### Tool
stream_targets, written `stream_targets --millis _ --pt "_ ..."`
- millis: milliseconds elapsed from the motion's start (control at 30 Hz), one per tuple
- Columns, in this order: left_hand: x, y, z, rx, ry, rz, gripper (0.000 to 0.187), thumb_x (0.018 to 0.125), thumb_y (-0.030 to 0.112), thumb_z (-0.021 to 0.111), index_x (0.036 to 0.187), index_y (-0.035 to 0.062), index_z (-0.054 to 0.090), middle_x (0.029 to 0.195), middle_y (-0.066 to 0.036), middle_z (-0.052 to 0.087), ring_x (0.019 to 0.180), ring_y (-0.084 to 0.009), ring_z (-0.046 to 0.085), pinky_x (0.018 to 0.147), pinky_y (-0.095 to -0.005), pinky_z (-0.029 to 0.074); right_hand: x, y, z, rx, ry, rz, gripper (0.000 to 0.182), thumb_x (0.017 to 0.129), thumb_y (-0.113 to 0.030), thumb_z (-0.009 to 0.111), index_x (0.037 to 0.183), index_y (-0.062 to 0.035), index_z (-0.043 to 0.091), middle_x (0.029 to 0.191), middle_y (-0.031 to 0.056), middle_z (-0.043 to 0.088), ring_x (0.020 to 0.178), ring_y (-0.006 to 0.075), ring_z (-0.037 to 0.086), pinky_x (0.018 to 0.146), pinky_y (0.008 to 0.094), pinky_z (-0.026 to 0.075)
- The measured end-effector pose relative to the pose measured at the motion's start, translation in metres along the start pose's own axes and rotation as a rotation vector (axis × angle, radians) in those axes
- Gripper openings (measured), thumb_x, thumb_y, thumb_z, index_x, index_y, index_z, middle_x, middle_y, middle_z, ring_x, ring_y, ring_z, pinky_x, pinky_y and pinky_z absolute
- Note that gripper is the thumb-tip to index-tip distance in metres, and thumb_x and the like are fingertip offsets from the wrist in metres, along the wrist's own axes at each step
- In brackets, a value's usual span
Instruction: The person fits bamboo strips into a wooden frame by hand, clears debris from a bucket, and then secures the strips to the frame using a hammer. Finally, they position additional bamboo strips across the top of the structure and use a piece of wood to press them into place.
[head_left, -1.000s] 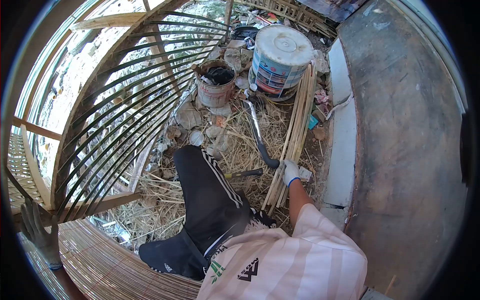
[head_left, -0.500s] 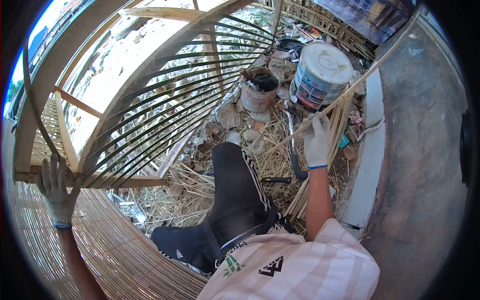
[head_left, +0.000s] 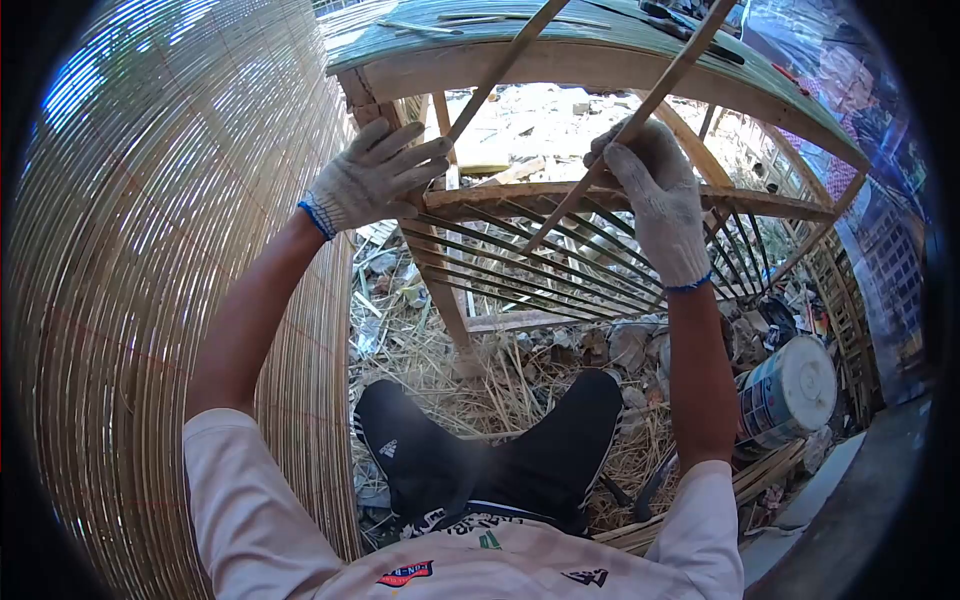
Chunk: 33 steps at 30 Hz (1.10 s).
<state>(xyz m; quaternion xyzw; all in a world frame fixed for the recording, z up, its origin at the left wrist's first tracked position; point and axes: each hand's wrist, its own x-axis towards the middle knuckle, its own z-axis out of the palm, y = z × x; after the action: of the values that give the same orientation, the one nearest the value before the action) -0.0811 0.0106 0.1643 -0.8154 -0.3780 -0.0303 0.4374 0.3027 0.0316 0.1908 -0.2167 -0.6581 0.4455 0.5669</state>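
My right hand (head_left: 660, 190), in a white knit glove, grips a long bamboo strip (head_left: 680, 72) between thumb and fingers. This strip slants from the upper right down across the slatted frame, its lower end over the slats. My gloved left hand (head_left: 375, 175) lies against the corner post of the wooden frame (head_left: 470, 205), fingers spread and stretched to the right. A second bamboo strip (head_left: 507, 65) slants down to the fingertips of that hand. Thin dark slats (head_left: 530, 262) fan out below the frame's rail, between and beneath both hands.
A bamboo blind (head_left: 190, 300) hangs along the left. Above the rail is a bamboo-covered top (head_left: 450, 35) carrying loose strips and dark tools. At the right stand a large paint bucket (head_left: 800, 385) and a pile of strips (head_left: 765, 475). Straw and rubble cover the ground.
My view has swung left and up toward the frame. My right hand has brought its bamboo strip from beside the bucket to over the slats. My left hand stays at the frame's corner.
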Motion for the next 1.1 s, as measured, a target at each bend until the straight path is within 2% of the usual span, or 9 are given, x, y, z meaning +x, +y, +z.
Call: stream_targets --millis 33,133,233,400,467,600,800,867,1100 --pt "0.0 0.001 -0.001 0.007 -0.006 -0.015 0.083 0.077 0.059 0.078 0.15 0.0316 0.049 0.162 0.004 0.044 0.152 -0.0229 0.035 0.133 -0.0465 0.012 0.016 0.006 0.009 -0.019 -0.059 -0.062 0.029 0.1 -0.021 0.07 0.117 0.0022 0.064 0.109 0.0118 0.072 0.102 0.0194 0.071 0.094 0.0335 0.059" --pt "0.0 0.001 -0.003 -0.012 0.0 -0.019 0.086 0.073 0.056 0.079 0.15 0.033 0.049 0.161 0.004 0.044 0.149 -0.0226 0.039 0.132 -0.0462 0.019 0.043 0.015 0.039 0.025 -0.16 -0.082 0.03 0.1 -0.02 0.071 0.118 0.0026 0.064 0.11 0.0122 0.072 0.102 0.0195 0.072 0.095 0.0339 0.06" --pt "0.003 0.004 -0.008 0.029 -0.004 0.005 0.087 0.072 0.055 0.08 0.15 0.0337 0.049 0.16 0.004 0.045 0.147 -0.0232 0.041 0.131 -0.047 0.021 0.056 0.021 0.058 0.057 -0.155 -0.074 0.03 0.1 -0.02 0.071 0.118 0.003 0.064 0.11 0.0119 0.072 0.103 0.0192 0.072 0.095 0.0335 0.061" --pt "0.006 0.01 -0.007 0.1 0.002 0.01 0.081 0.071 0.055 0.079 0.146 0.0446 0.05 0.154 0.004 0.047 0.142 -0.0245 0.043 0.129 -0.0489 0.023 0.067 0.031 0.065 0.104 -0.109 -0.062 0.031 0.099 -0.02 0.071 0.117 0.0041 0.064 0.113 0.0133 0.07 0.105 0.0199 0.071 0.096 0.0337 0.061" --pt "0.006 0.013 -0.006 0.129 -0.036 -0.01 0.074 0.074 0.054 0.077 0.143 0.0503 0.05 0.156 0.005 0.042 0.143 -0.0241 0.039 0.129 -0.0499 0.022 0.07 0.036 0.061 0.111 -0.109 -0.029 0.034 0.098 -0.021 0.072 0.12 0.0046 0.063 0.113 0.0139 0.07 0.106 0.021 0.071 0.097 0.0347 0.061" --pt "0.005 0.016 -0.006 0.181 -0.061 0.006 0.071 0.078 0.053 0.075 0.144 0.0524 0.049 0.158 0.004 0.039 0.145 -0.0247 0.036 0.13 -0.0533 0.016 0.075 0.051 0.054 0.095 -0.103 -0.034 0.04 0.097 -0.023 0.073 0.123 0.0053 0.062 0.114 0.0144 0.07 0.106 0.022 0.071 0.097 0.0355 0.061" --pt "0.004 0.017 0.002 0.15 -0.091 -0.006 0.073 0.086 0.052 0.067 0.153 0.057 0.037 0.16 -0.002 0.035 0.148 -0.0278 0.033 0.131 -0.0583 0.002 0.078 0.054 0.055 0.19 -0.087 -0.027 0.043 0.097 -0.024 0.073 0.127 0.0061 0.061 0.117 0.017 0.071 0.106 0.0231 0.072 0.096 0.036 0.061" --pt "0.004 0.019 0.001 0.269 -0.114 0.005 0.073 0.09 0.048 0.065 0.155 0.0582 0.032 0.162 -0.003 0.033 0.149 -0.0289 0.031 0.131 -0.0597 -0.002 0.08 0.054 0.053 0.115 -0.106 -0.045 0.043 0.097 -0.022 0.072 0.127 0.0061 0.061 0.116 0.0169 0.072 0.106 0.0229 0.073 0.096 0.0361 0.061" --pt "0.004 0.023 0.004 0.305 -0.109 -0.001 0.078 0.091 0.033 0.067 0.155 0.0588 0.032 0.163 -0.005 0.032 0.15 -0.0294 0.031 0.13 -0.0611 -0.003 0.082 0.06 0.052 0.128 -0.091 -0.047 0.041 0.098 -0.022 0.07 0.129 0.0042 0.063 0.115 0.0162 0.073 0.106 0.0223 0.072 0.095 0.0366 0.062"
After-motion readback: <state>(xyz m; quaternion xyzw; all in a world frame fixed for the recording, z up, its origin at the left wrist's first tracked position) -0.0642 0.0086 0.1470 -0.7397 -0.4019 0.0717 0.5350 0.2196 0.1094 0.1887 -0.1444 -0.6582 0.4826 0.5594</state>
